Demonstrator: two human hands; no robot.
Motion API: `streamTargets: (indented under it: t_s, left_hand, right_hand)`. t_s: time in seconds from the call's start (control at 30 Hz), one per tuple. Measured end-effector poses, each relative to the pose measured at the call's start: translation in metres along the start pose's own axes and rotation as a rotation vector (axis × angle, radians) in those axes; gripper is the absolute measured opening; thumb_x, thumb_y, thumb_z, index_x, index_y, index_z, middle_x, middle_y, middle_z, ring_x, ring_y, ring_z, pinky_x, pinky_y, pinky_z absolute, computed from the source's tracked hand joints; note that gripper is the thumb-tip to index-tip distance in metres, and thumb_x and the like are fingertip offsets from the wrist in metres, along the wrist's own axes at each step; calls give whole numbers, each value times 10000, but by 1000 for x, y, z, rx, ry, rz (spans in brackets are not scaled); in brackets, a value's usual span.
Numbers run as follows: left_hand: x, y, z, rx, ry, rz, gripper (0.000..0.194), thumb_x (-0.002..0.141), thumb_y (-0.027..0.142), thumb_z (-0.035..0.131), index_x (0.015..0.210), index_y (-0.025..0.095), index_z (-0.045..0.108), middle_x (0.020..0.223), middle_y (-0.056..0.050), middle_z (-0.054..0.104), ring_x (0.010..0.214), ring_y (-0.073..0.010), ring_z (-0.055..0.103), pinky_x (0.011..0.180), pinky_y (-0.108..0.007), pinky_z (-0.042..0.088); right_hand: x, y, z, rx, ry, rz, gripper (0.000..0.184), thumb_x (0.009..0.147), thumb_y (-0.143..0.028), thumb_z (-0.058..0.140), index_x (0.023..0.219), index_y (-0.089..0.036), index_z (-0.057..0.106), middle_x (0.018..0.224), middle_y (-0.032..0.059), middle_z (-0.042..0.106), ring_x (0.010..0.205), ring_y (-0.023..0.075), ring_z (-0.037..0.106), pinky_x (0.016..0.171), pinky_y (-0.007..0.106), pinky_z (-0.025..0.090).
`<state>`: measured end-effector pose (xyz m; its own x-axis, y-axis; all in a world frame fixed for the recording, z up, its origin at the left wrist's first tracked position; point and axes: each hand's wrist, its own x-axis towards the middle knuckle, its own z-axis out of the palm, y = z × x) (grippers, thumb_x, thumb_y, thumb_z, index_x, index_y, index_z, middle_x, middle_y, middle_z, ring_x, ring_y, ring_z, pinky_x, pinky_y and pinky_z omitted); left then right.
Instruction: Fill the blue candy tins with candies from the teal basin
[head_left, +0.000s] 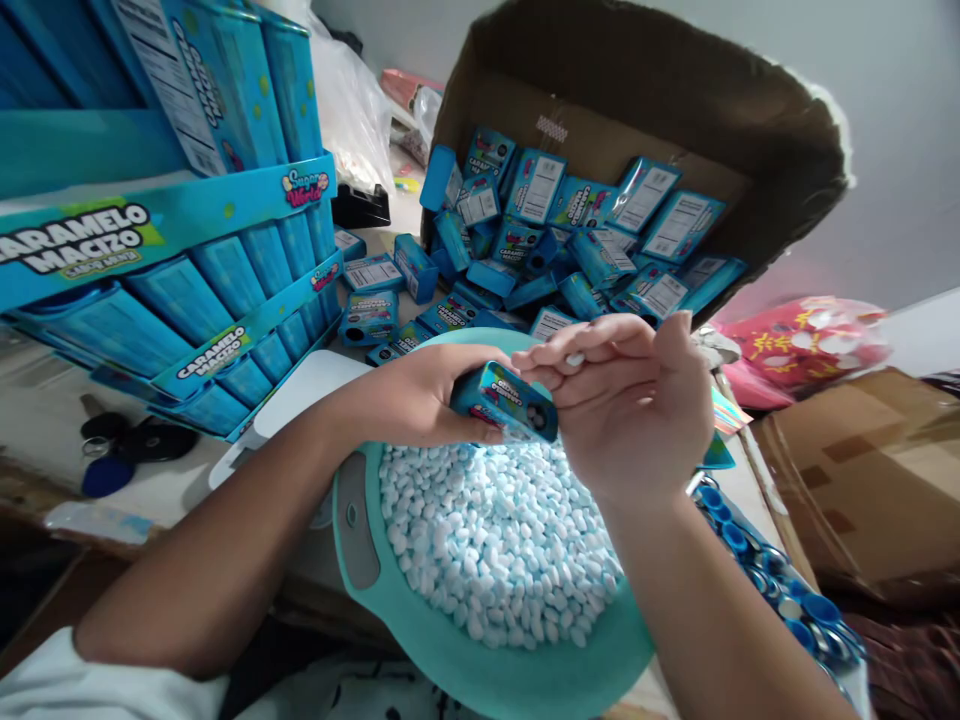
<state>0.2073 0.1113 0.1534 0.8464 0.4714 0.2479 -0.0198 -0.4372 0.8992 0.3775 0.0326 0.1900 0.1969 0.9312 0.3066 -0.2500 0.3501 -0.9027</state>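
The left hand point(431, 395) is clamped on a blue candy box point(510, 400); the right hand point(634, 405), palm up, is cupped open beside it (a white candy point(575, 360) on its fingers). Below lies a teal bowl point(480, 675) of candies; beyond, a cardboard box point(637, 90) of blue boxes.

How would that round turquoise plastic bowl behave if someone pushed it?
The bowl is probably heavy, holding many small pale candies. It looks fairly stiff, keeping its round shape. Those loose, rounded candies would likely slide if it tipped.
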Motion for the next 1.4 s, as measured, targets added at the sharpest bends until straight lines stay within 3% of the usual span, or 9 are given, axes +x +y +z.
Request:
streamTargets:
  t_s: [0.23, 0.47, 0.63, 0.73, 0.83, 0.9, 1.03, 1.17, 1.4]
  left_hand:
    - [1, -5, 0, 18, 167, -116, 559, 749, 484, 812, 1217, 238, 631, 1117, -34, 724, 1005, -256, 681, 795, -326, 542]
    - [4, -11, 1, -51, 288, -92, 651, 716, 457, 857, 1270, 225, 607, 1169, -59, 714, 1068, -277, 679, 885, -393, 568]
    - [5, -10, 3, -56, 520, -21, 580, 727, 467, 846, 1211, 239, 625, 1127, -55, 723, 1024, -263, 703, 848, -385, 605]
    - [7, -15, 2, -83, 746, 6, 533, 780, 486, 799, 1222, 272, 590, 1130, -40, 715, 1094, -271, 685, 923, -442, 599]
    - [9, -23, 1, -114, 897, 38, 486, 826, 524, 744, 1217, 295, 569, 1148, -28, 699, 1146, -267, 667, 960, -456, 588]
    - [11, -27, 1, -119, 936, 53, 473, 828, 549, 733, 1188, 287, 573, 1152, -28, 692, 1152, -263, 666, 950, -436, 590]
    - [11, -28, 3, -71, 921, 45, 539, 786, 597, 758, 1187, 292, 569, 1163, -26, 683, 1179, -267, 645, 934, -432, 589]
    - [10, -25, 3, -71, 843, 75, 599, 758, 626, 775, 1219, 319, 549, 1165, 26, 675, 1212, -247, 594, 956, -456, 567]
    - [12, -18, 7, -23, 805, 43, 522, 747, 473, 817, 1178, 278, 596, 1064, 3, 693, 1050, -231, 658, 905, -425, 580]
  right_hand:
    - [0, 1, -4, -139, -87, 34, 507, 933, -707, 501, 921, -262, 744, 769, 42, 725, 1030, 305, 719, 957, 540, 538]
    - [-4, -2, 5, -215, -129, -2, 512, 910, -748, 487, 980, -307, 737, 1053, 31, 739, 1258, 292, 603, 1051, 510, 493]
    - [7, 15, -20, -397, -63, -71, 482, 991, -664, 387, 1270, -350, 624, 1324, 8, 645, 1322, 239, 533, 1085, 455, 449]
    - [9, 32, -34, -814, -349, 166, 460, 990, -560, 480, 1345, -282, 568, 1326, 98, 634, 1244, 303, 576, 1038, 501, 464]
    - [-1, 45, -29, -1215, -737, 465, 732, 912, -625, 584, 1465, -164, 452, 1457, 230, 506, 1301, 416, 512, 1035, 566, 445]
    - [-10, 51, -19, -1364, -857, 429, 953, 834, -721, 633, 1493, -80, 383, 1474, 291, 442, 1339, 461, 449, 1043, 563, 430]
    - [-13, 60, -4, -1461, -867, 214, 733, 907, -703, 554, 1251, -57, 532, 1172, 253, 611, 1099, 387, 589, 874, 426, 476]
    - [-7, 60, -1, -1397, -841, 270, 367, 1019, -520, 452, 942, -178, 562, 763, 84, 623, 637, 214, 540, 562, 307, 327]
    - [2, 23, -20, -986, -553, 239, 210, 870, -250, 500, 673, -201, 555, 617, -7, 554, 550, 129, 442, 524, 271, 279]
